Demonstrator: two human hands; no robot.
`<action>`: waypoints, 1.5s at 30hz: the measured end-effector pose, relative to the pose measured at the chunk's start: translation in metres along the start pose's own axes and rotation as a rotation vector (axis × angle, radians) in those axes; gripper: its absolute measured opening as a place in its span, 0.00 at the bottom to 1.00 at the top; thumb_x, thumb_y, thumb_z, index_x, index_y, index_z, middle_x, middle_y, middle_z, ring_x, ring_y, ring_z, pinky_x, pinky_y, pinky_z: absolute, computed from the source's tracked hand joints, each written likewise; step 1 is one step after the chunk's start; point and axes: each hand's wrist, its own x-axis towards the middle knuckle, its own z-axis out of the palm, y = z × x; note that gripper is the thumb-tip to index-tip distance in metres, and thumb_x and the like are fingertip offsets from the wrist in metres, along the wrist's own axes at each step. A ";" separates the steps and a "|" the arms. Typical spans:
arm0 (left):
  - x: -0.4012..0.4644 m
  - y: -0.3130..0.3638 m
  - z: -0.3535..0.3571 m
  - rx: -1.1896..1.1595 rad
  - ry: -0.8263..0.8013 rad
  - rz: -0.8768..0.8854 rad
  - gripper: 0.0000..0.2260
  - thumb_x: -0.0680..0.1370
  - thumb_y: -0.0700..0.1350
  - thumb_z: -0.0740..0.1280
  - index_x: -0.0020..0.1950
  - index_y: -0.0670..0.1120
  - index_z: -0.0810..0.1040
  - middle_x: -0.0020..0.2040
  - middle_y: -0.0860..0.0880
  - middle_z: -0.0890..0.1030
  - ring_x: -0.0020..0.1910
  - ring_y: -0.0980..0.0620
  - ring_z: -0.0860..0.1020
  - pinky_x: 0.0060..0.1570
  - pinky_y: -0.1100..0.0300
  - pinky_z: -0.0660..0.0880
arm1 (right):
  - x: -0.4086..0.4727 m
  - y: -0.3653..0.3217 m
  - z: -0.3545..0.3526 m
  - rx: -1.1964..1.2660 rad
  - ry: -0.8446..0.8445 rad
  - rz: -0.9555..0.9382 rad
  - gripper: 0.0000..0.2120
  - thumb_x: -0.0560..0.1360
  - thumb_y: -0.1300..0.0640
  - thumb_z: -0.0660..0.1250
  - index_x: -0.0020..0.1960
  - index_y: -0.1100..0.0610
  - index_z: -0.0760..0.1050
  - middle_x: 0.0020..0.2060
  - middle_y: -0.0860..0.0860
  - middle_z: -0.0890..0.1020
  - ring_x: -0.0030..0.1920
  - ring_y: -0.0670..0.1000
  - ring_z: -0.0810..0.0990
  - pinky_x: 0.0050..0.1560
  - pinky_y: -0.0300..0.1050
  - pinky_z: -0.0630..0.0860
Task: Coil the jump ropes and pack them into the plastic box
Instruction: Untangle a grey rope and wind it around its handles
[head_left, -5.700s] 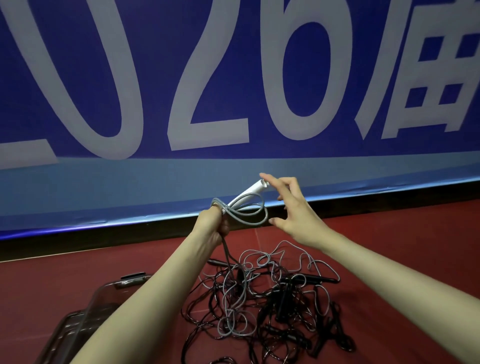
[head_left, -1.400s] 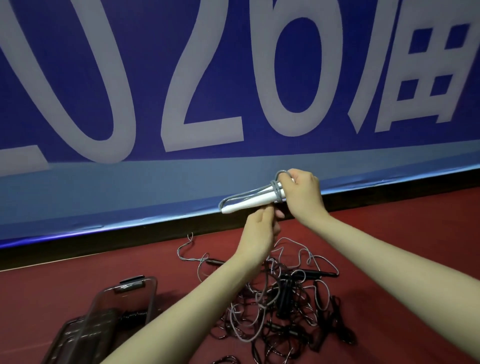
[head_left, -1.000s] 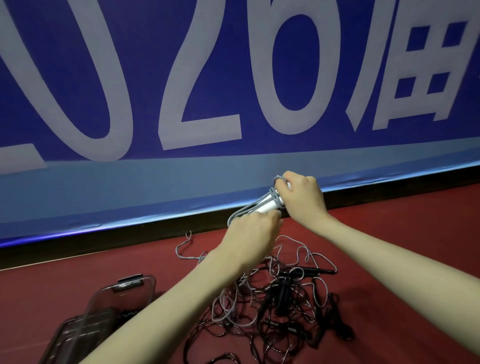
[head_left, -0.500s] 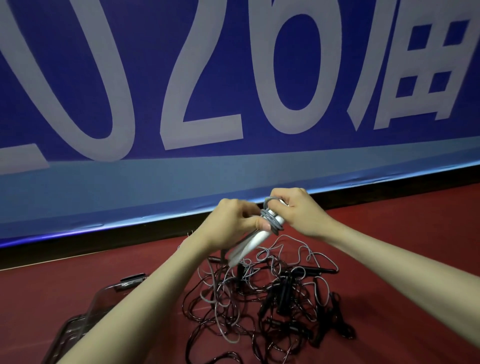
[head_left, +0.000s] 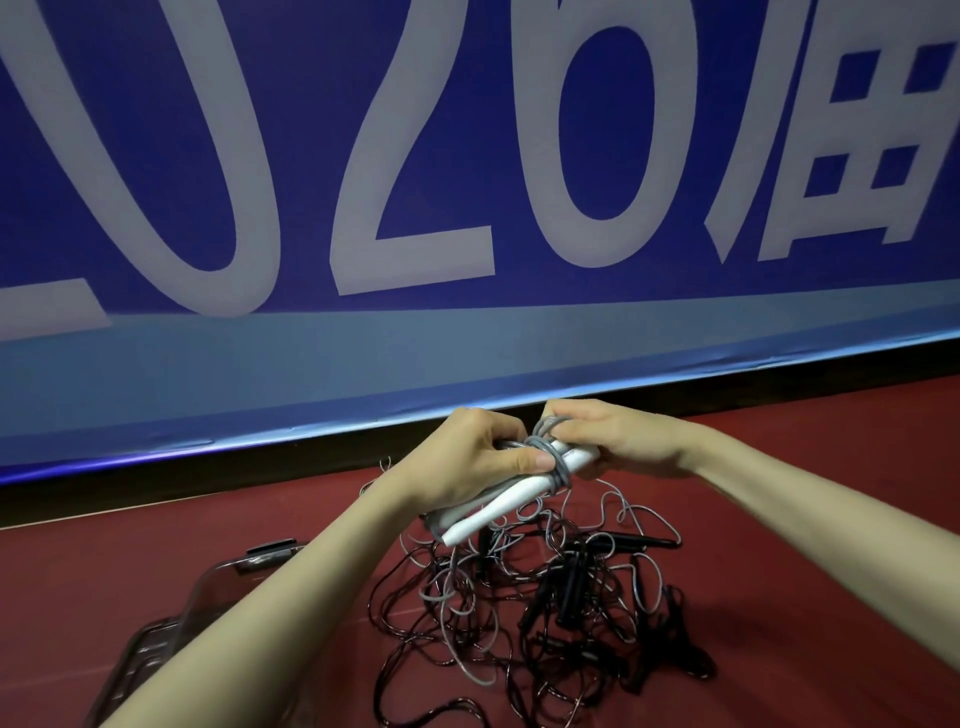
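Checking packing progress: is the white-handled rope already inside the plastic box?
No, both hands, left hand and right hand, hold the white-handled rope above the floor, away from the plastic box.

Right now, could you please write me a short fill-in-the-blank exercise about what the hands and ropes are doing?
1. Both hands hold the rope with ____ handles.
2. Grey cord is wrapped ____ those handles.
3. The tangled pile lies on the ____ floor.
4. The plastic box sits near the ____ forearm.

Missing words: white; around; red; left

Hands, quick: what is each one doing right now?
Left hand: grips the white rope handles.
Right hand: grips the same handles, at the grey cord wrapped round them.
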 end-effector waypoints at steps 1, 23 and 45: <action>0.000 0.000 0.000 0.001 -0.006 0.000 0.13 0.74 0.52 0.71 0.33 0.51 0.74 0.27 0.55 0.71 0.25 0.58 0.64 0.27 0.66 0.60 | 0.000 0.001 -0.002 0.021 -0.029 0.021 0.08 0.71 0.54 0.60 0.47 0.57 0.70 0.32 0.51 0.71 0.28 0.45 0.66 0.29 0.37 0.62; 0.004 0.000 -0.008 -0.295 0.014 -0.014 0.17 0.77 0.52 0.67 0.35 0.41 0.78 0.26 0.52 0.72 0.25 0.56 0.66 0.28 0.64 0.62 | 0.009 -0.006 0.014 -0.094 0.480 -0.267 0.17 0.82 0.56 0.59 0.35 0.59 0.70 0.26 0.55 0.69 0.24 0.48 0.65 0.25 0.40 0.62; 0.007 0.029 0.049 0.386 0.232 0.000 0.13 0.83 0.53 0.56 0.47 0.46 0.72 0.38 0.47 0.73 0.41 0.40 0.76 0.36 0.54 0.67 | 0.016 0.019 -0.014 -0.521 0.924 -0.355 0.12 0.81 0.57 0.60 0.41 0.60 0.68 0.23 0.51 0.70 0.27 0.52 0.68 0.33 0.51 0.59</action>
